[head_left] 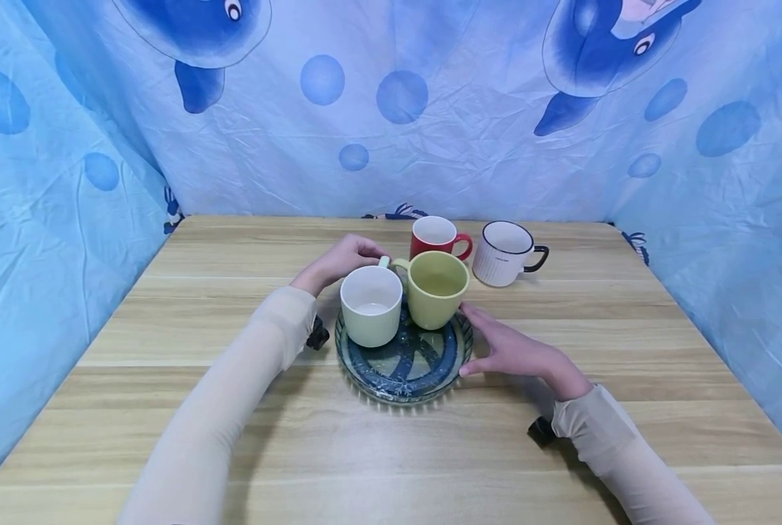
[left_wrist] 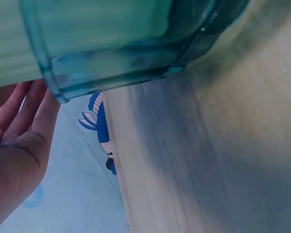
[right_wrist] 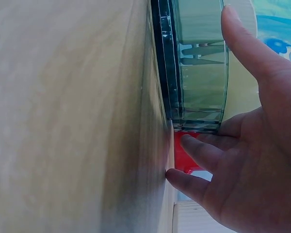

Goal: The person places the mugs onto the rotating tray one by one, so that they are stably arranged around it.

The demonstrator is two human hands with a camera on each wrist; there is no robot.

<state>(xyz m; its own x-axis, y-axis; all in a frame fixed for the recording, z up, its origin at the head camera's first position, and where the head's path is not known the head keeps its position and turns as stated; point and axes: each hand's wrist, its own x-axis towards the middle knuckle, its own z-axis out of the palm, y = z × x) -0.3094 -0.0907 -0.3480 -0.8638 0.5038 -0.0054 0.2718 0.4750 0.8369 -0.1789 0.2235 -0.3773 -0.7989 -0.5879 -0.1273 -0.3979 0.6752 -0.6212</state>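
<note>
A round, clear greenish glass dish [head_left: 400, 390] with a dark blue pattern stands on the table. Inside it are a cream mug [head_left: 371, 321] and a yellow-green mug [head_left: 433, 306], both upright with their handles toward the far left side. My left hand [head_left: 351, 257] is behind the cream mug, fingertips close to its handle. In the left wrist view, the left fingers [left_wrist: 41, 104] extend behind the glass wall. My right hand [head_left: 515, 350] spreads along the dish's right side, its thumb at the rim and the other fingers farther back.
Behind the dish stands a red mug [head_left: 423, 248] with a white inside. To its right is a white ribbed mug [head_left: 498, 266] with a black handle. A blue curtain [head_left: 391, 160] with printed dolphins hangs along the back and sides of the wooden table [head_left: 391, 467].
</note>
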